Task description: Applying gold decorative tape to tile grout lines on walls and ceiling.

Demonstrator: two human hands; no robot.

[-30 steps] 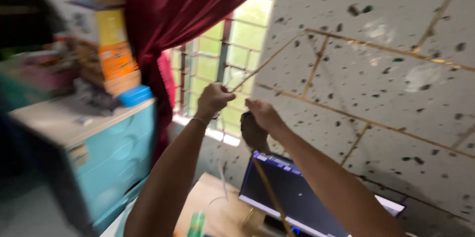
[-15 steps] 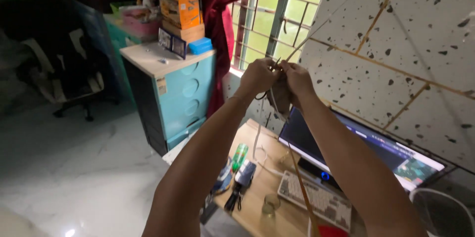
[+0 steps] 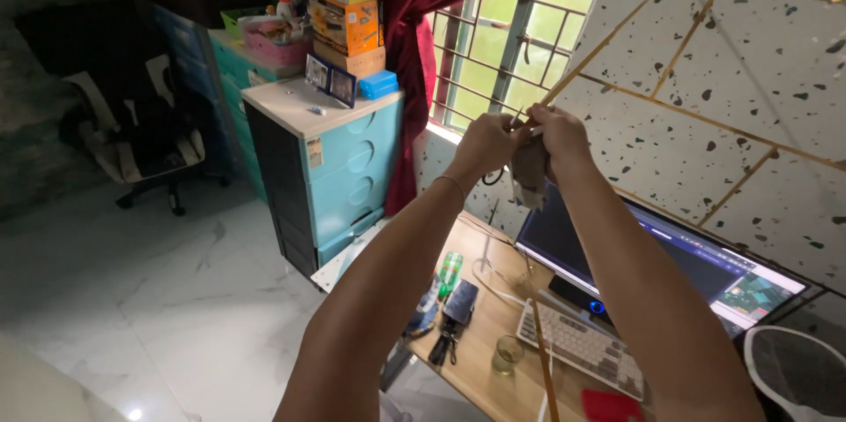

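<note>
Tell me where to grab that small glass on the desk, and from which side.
Take the small glass around its side wall, from the open desk edge on the left. It stands upright, and the keyboard sits close on its right, so that side is crowded. Both hands are raised well above it.

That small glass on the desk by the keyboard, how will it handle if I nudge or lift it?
The glass looks short and wide, so it probably slides rather than tips. It seems to hold liquid, so a nudge may slosh it toward the keyboard. Likely smooth and breakable.
</note>
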